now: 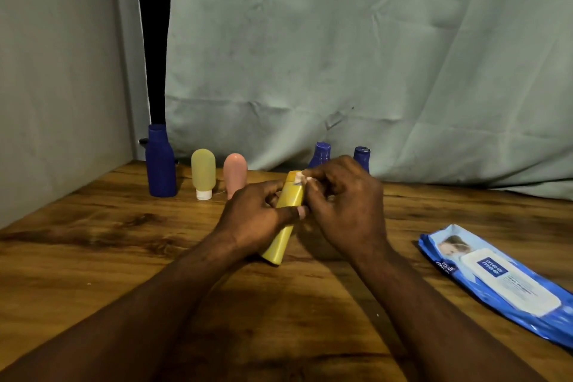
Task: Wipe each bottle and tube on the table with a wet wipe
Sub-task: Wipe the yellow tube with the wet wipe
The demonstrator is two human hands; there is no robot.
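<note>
A creased grey-green cloth backdrop (341,56) hangs behind a wooden table (93,251) with a dark, streaky grain. At the near right lies a flat, glossy blue pack of wipes (502,285) with a pale label flap on top. At the far left stands a tall dark-blue bottle (160,164) with rounded shoulders and a wide neck. Right of it are a translucent yellow-green tube (203,172), standing on its white cap, and a matte pink tube (235,169) with a domed top, its lower part hidden behind the hands. Two smaller blue bottles (321,154) (362,156) stand at the far edge, mostly hidden behind the right hand.

At the centre of the table, a smooth yellow bottle (283,239) is tilted, with its top pointing away. The left hand (257,220) grasps its middle, fingers curled round the body and the thumb across the front. The right hand (347,205) pinches a small, crumpled white wet wipe (300,177) in bent fingers, pressing it against the bottle's far end near the cap.
</note>
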